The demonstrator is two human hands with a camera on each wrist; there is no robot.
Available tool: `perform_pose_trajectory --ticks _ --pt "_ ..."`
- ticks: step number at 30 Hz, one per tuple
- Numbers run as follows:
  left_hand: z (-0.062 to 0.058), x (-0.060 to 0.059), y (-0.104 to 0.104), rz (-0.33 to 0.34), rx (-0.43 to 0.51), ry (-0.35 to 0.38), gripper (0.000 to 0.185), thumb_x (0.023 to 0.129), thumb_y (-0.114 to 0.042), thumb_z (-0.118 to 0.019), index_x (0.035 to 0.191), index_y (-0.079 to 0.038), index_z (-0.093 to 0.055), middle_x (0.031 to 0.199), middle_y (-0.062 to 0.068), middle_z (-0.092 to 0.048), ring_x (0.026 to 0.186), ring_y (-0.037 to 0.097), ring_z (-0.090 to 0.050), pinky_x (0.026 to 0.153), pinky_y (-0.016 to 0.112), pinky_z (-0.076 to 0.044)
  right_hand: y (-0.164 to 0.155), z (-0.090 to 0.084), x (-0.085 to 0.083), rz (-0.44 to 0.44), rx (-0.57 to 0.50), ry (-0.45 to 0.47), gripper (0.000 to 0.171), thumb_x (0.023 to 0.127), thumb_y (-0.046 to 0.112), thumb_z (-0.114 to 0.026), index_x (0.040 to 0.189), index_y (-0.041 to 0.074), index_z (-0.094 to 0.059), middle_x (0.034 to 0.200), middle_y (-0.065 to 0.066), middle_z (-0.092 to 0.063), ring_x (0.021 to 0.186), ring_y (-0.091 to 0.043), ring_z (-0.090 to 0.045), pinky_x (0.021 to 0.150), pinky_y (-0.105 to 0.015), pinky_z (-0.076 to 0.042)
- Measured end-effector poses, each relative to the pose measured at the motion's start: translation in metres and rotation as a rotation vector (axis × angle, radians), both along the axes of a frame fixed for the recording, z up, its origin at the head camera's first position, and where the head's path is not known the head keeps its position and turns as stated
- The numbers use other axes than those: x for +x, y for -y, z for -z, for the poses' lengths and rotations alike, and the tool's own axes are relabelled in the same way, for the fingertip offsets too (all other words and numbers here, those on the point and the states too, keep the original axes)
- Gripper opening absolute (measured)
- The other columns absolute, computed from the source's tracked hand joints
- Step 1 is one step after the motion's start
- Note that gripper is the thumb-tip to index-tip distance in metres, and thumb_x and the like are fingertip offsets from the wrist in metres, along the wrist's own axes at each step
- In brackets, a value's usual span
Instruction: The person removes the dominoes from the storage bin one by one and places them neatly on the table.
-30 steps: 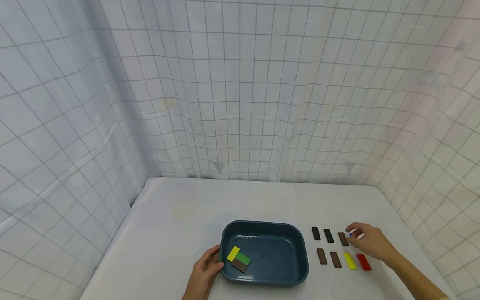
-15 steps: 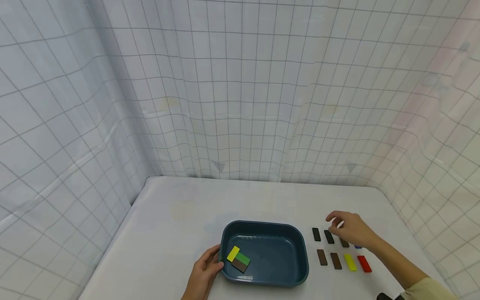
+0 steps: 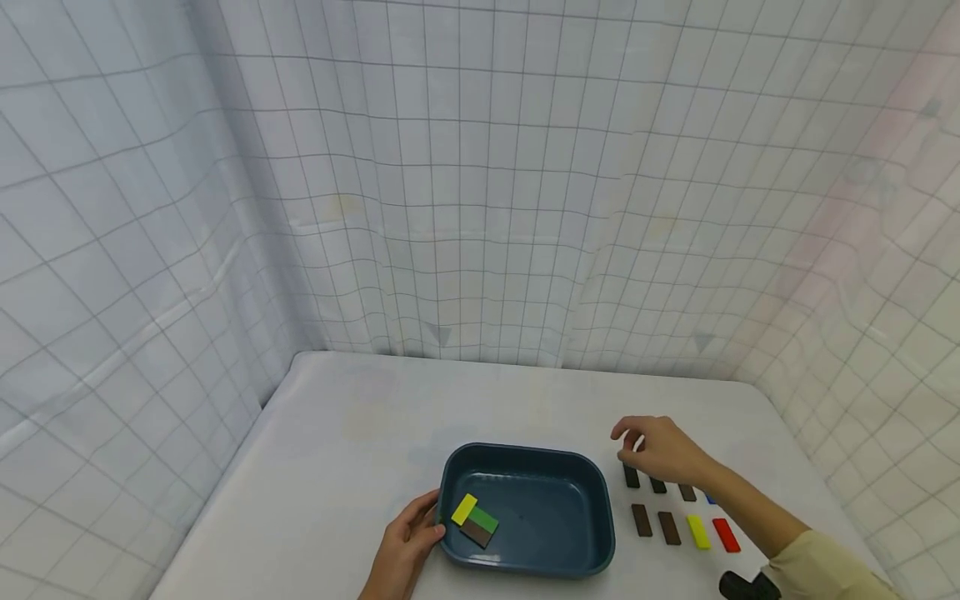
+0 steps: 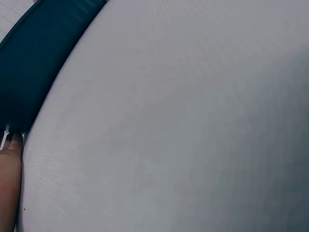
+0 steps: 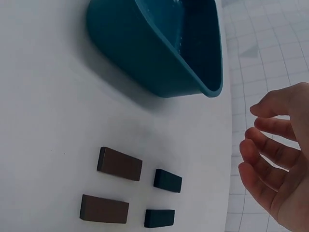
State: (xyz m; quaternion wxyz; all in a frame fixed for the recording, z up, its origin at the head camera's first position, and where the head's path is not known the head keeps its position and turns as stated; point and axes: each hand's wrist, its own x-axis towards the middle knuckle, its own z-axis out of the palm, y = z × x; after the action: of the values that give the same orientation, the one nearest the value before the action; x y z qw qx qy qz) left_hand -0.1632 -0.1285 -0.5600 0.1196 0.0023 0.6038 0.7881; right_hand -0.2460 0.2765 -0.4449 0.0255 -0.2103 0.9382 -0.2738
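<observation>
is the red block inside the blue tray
No, the head view shows the red block lying on the white table beside a yellow block, outside the blue tray.

We watched one counter [image 3: 360, 429] from three viewpoints.
From the head we looked forward and down; from each wrist, closer in, we caught part of the blue tub [image 3: 555, 517] that the head view took in whole.
</observation>
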Motion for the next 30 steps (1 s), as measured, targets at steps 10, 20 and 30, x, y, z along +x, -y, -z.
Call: perform_pose_trajectory --ticks 10,20,30 --pt "-0.002 0.001 0.001 -0.011 -0.005 0.015 0.060 0.099 -0.006 -0.060 0.151 0.013 -0.036 0.160 0.034 -0.027 0.148 0.046 -0.028 0.108 0.036 -0.045 0.027 -0.006 -0.007 -0.118 0.012 -0.025 0.017 0.089 0.007 -0.073 0.105 0.010 -0.071 0.081 0.010 -0.064 0.063 -0.004 -0.057 0.053 -0.025 -0.051" --pt "0.000 -0.001 -0.001 -0.008 0.004 -0.003 0.060 0.100 -0.004 -0.059 0.151 0.014 -0.035 0.159 0.035 -0.028 0.148 0.047 -0.028 0.107 0.037 -0.046 0.042 -0.013 -0.011 -0.170 0.030 -0.033 0.016 0.089 0.007 -0.074 0.104 0.010 -0.072 0.080 0.010 -0.065 0.067 -0.006 -0.060 0.057 -0.025 -0.052" --pt "-0.002 0.001 -0.001 -0.011 -0.017 0.027 0.061 0.097 -0.005 -0.061 0.151 0.012 -0.037 0.160 0.033 -0.028 0.149 0.047 -0.027 0.109 0.037 -0.044 0.058 -0.012 -0.013 -0.201 0.022 -0.008 0.016 0.090 0.007 -0.073 0.105 0.011 -0.072 0.080 0.010 -0.065 0.068 -0.005 -0.061 0.058 -0.027 -0.053"
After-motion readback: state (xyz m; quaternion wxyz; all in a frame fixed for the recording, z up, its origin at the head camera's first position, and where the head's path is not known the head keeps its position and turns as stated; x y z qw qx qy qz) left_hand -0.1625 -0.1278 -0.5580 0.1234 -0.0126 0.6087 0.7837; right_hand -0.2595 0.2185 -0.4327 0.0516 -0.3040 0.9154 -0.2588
